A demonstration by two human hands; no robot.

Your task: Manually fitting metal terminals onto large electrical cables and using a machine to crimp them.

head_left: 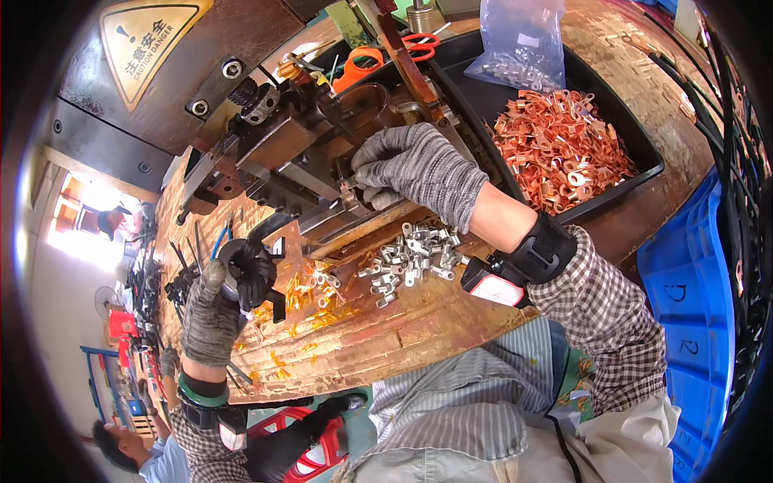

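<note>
My left hand (211, 322), in a grey knit glove, grips a coiled bundle of black cable (256, 272) over the bench's left part. Its thumb lies along the near side; the other fingers are mostly hidden. My right hand (419, 171), gloved alike, reaches to the tooling of a metal press (278, 149). Thumb and fingers pinch a small metal piece, seemingly a cable lug (349, 183), mostly hidden by the glove. Below that hand lies a loose heap of silver cable lugs (415, 256). Amber-coloured scraps (310, 299) are scattered between the heap and my left hand.
A black tray (651, 171) holds a copper lug pile (564, 149) and a clear plastic bag (519, 40). Orange-handled scissors (357, 68) lie behind the press. At right stand a blue bin (692, 290) and hanging black cables (725, 105). Another person (133, 451) is at lower left.
</note>
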